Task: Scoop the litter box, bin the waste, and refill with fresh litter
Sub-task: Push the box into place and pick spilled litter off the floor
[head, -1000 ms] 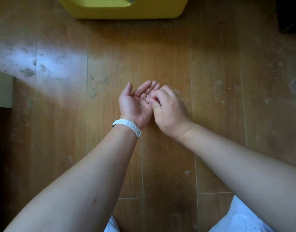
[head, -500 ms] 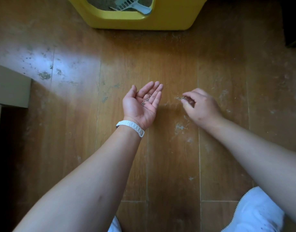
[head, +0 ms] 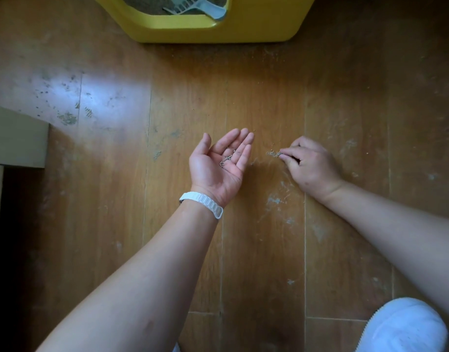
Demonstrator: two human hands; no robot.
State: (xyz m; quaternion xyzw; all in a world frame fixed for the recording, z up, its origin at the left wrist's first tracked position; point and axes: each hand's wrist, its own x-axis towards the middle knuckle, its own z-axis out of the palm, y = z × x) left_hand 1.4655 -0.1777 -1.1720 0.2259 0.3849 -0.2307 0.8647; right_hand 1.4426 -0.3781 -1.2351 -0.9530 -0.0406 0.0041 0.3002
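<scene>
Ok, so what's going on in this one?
A person is picking stray litter off the wooden floor by hand. The right hand pinches at a small cluster of spilled granules on the boards. The left hand is held palm up beside it, carrying a few loose grains. The yellow litter box sits ahead, with the scoop lying inside it.

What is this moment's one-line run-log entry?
phase: gathering spilled litter | left hand: palm up, cupping collected granules | right hand: pinching spilled granules on floor | scoop: lying in litter box
</scene>
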